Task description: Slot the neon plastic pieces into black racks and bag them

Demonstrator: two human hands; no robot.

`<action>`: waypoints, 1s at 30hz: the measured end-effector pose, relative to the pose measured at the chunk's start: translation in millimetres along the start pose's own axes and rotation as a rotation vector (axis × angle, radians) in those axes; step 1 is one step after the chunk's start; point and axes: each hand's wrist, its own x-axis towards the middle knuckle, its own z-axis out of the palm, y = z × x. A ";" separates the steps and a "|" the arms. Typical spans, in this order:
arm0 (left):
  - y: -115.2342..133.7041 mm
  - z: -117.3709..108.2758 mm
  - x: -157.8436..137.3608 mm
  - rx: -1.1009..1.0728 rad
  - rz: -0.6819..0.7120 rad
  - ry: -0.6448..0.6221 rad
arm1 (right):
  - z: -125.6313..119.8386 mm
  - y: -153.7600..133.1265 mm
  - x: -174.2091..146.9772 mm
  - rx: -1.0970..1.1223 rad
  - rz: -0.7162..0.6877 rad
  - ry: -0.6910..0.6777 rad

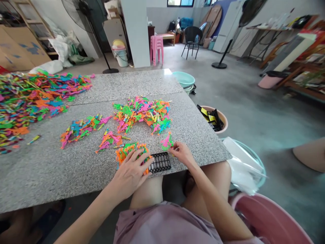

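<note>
Black rack (pixel 162 162): openwork plastic with rows of slots, lying at the near edge of the speckled table (pixel 83 179); bare at its right end
Packed pieces (pixel 127 151): mostly orange, some green, crowded close together over the rack's left part, partly hidden by a hand
Pink and green plastic (pixel 167 141): small, flat, just beyond the rack's right end; one piece or two, cannot tell
Loose piles: mixed bright pile (pixel 142 112) beyond the rack; much larger heap (pixel 38 95) at far left
Peach basin (pixel 225 121): beside the table, holding black and yellow items (pixel 211 118)
Green-rimmed basin (pixel 262 166): clear plastic sheeting (pixel 241 164) across it
Left hand (pixel 135 165): half open, fingers slightly spread, laid over the packed pieces
Right hand (pixel 183 153): thumb and fingertips pinched together on the pink and green plastic
</note>
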 end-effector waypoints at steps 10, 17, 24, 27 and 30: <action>4.4 -0.4 1.7 -0.021 -0.016 -0.009 | 58.5 -11.6 -67.9 0.323 -0.078 -0.149; 2.9 0.8 1.4 -0.048 -0.027 -0.016 | 78.5 -35.8 -68.2 -0.260 -0.164 -0.034; 4.8 -4.7 2.9 -0.105 -0.029 -0.009 | 75.9 -56.9 -58.4 -0.544 -0.194 -0.245; 4.4 -2.9 3.8 -0.083 -0.045 0.023 | 60.1 -55.4 -44.6 -0.402 -0.261 -0.429; 4.3 0.3 3.9 -0.043 -0.046 0.033 | 36.8 -52.0 -11.0 -0.307 -0.269 -0.430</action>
